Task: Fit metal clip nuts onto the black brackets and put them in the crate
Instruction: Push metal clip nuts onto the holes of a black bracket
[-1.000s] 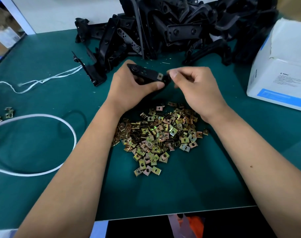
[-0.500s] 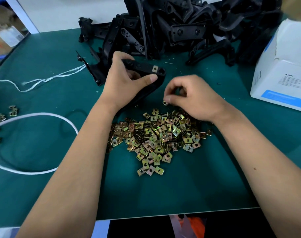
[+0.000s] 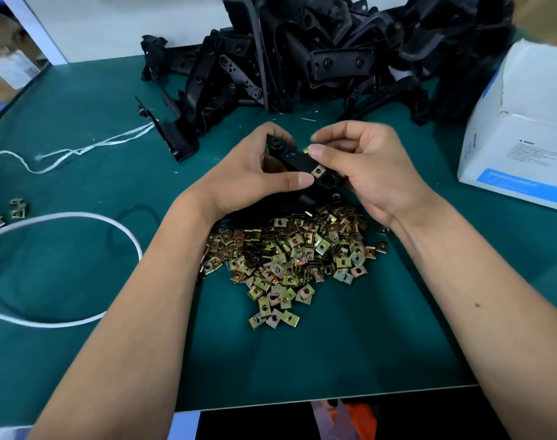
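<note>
My left hand grips a black bracket above the table, thumb under its near end. One metal clip nut sits fitted on the bracket near that thumb. My right hand pinches a second clip nut between thumb and forefinger, right at the bracket's upper edge. A heap of loose brass-coloured clip nuts lies on the green mat just below both hands. Behind the hands is a big pile of black brackets. No crate is in view.
A white and blue cardboard box stands at the right. A white cord loop and white string lie at the left, with a few stray clip nuts near the left edge. The mat's front edge is close.
My right hand rose from the heap with a clip nut and came to the bracket. My left hand turned the bracket and lowered it toward me.
</note>
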`<state>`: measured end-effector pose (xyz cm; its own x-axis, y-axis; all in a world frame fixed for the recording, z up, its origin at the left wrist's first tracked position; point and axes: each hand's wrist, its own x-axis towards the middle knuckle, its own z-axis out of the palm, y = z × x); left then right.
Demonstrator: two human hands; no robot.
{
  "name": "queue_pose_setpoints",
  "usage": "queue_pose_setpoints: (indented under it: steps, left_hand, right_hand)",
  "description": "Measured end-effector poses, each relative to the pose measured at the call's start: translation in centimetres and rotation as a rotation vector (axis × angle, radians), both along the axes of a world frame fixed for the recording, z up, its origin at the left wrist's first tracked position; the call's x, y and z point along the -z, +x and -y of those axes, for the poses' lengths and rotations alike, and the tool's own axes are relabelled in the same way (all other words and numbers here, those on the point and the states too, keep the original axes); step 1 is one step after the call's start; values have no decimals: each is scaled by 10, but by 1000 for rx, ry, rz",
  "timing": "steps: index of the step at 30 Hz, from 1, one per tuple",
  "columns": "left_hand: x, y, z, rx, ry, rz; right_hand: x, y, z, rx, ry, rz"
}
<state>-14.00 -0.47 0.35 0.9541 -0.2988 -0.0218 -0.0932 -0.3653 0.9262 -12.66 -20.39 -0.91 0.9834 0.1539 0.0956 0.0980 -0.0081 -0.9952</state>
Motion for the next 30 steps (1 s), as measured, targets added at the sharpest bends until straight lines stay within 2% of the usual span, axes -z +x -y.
queue_pose_setpoints:
  steps: [5,23,30]
  left_hand:
    - [-2,-2,3,11,0,-15]
    - [0,-2,9,-32,79,74]
    - [-2,-2,12,-26,135,115]
  right_hand:
    - [-1,-1,-4,1,79,-1]
    - [-13,0,-3,-26,9,-135]
    - [-12,0,-8,69,90,-153]
